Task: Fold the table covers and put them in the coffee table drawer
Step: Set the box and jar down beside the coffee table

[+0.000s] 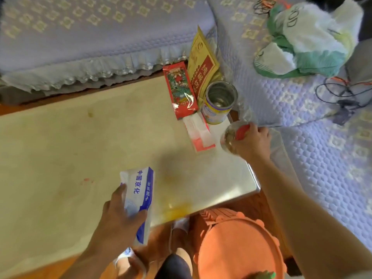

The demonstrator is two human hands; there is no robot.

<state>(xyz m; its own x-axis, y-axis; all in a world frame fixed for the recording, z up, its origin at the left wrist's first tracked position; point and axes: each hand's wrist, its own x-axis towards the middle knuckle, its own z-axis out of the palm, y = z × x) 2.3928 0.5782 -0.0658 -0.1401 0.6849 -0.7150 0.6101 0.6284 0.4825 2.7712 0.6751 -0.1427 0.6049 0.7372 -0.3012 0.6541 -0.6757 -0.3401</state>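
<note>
The left hand (120,214) grips a white and blue packet (140,200) at the near edge of the coffee table (60,148), lifting it clear, it seems, so the cream table cover (90,125) lying flat on top can come off. The right hand (251,141) is closed around a glass jar (234,137) with a red lid at the table's far right corner, probably for the same reason. A tin can (219,101), a red packet (180,91), a yellow bag (203,67) and a tissue pack (198,133) crowd that corner on the cover. The drawer is not in view, and folding has not begun
</note>
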